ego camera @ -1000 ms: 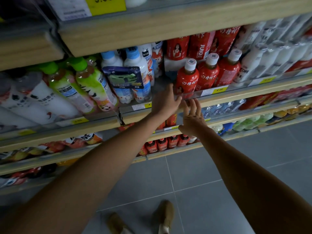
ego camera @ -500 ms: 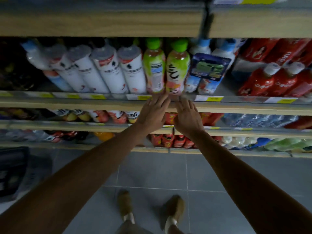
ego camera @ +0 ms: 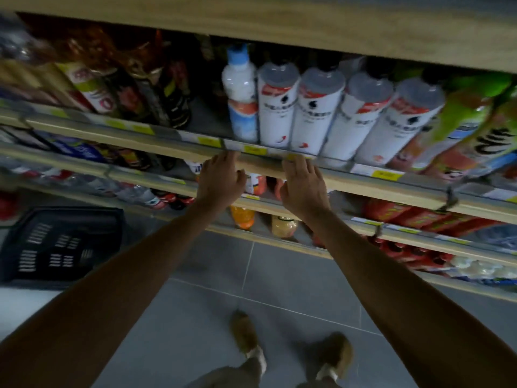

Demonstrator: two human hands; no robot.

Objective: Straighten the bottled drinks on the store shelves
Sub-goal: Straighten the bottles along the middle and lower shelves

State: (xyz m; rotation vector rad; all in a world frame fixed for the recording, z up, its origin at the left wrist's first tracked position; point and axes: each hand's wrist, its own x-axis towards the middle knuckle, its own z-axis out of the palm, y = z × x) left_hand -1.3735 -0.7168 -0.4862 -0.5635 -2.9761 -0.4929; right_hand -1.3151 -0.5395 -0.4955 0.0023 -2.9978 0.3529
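Observation:
Several white bottles with red-and-black labels (ego camera: 310,113) stand in a row at the front of a wooden shelf (ego camera: 173,142). A blue-capped white bottle (ego camera: 241,93) stands just left of them, and green-capped bottles (ego camera: 470,121) lean at the far right. My left hand (ego camera: 219,182) and my right hand (ego camera: 303,186) are both held out with fingers extended at the shelf's front edge, just below the white bottles. Neither hand holds anything. The fingertips reach the price-label strip; contact with the bottles is not visible.
Dark bottles and a striped carton (ego camera: 92,88) fill the shelf's left part. Lower shelves (ego camera: 391,231) hold red, orange and clear drinks. A black plastic basket (ego camera: 58,245) sits on the grey tiled floor at left. My feet (ego camera: 291,348) stand below.
The view has swung left along the shelf. Both hands moved from in front of the green bottles to below the white bottles, and they are now spread further apart.

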